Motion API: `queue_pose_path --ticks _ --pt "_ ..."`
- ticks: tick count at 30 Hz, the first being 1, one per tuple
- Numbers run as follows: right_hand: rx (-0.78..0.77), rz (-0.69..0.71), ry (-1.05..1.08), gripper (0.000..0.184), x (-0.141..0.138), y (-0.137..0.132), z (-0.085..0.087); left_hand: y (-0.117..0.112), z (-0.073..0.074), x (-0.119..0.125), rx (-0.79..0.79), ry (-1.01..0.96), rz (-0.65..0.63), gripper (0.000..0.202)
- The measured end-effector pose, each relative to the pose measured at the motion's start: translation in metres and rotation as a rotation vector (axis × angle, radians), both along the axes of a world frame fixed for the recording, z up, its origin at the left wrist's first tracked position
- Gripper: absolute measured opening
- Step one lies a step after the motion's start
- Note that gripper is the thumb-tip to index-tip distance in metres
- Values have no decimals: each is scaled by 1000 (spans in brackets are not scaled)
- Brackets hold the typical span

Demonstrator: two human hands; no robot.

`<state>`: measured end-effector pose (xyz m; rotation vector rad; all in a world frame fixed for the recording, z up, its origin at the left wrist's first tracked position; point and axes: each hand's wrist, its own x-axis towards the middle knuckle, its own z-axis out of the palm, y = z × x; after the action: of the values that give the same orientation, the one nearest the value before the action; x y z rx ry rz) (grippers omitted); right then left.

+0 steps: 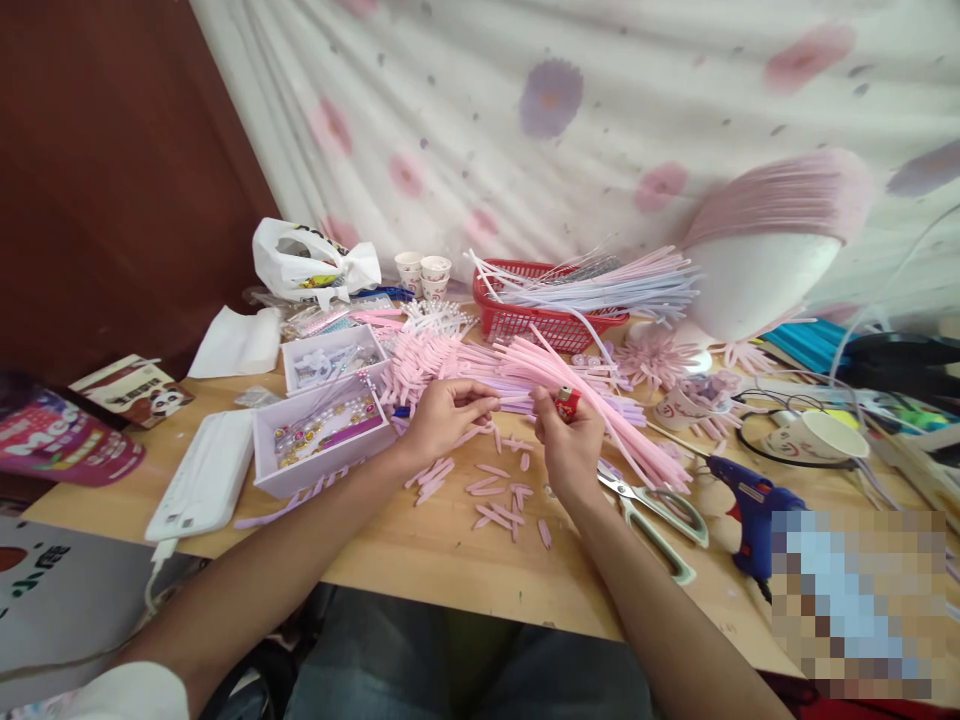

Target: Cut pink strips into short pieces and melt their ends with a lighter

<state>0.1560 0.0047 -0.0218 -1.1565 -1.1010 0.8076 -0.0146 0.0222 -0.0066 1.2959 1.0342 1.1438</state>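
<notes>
My left hand pinches one end of a short pink pipe-cleaner piece over the middle of the table. Close by, my right hand is closed around a red lighter, its metal top pointing up. The right thumb and finger are at the other end of the pink piece; whether they touch it I cannot tell. Several short pink pieces lie scattered below the hands. Behind them rests a bundle of long pink pipe cleaners. Scissors with pale handles lie beside my right wrist.
A blue glue gun and a paper cup are at the right. At the back is a red basket of pipe cleaners. White boxes of beads and a white power bank sit left. A white head form stands back right.
</notes>
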Motion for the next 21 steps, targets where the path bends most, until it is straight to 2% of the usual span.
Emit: queue_pose_path --ticks 3,6,9,14,21 --pt "-53 46 197 48 -1 -1 0 0 2 0 13 -31 21 26" --pt "-165 120 277 53 -3 -2 0 0 3 -1 20 -47 26 28" --pt "-264 201 247 52 -4 -3 2 0 3 0 16 -64 26 29" --pt "-311 273 178 44 -3 -5 5 -2 3 1 -3 -66 30 30" --pt "-265 312 113 39 1 -6 1 -3 4 0 32 -45 24 28"
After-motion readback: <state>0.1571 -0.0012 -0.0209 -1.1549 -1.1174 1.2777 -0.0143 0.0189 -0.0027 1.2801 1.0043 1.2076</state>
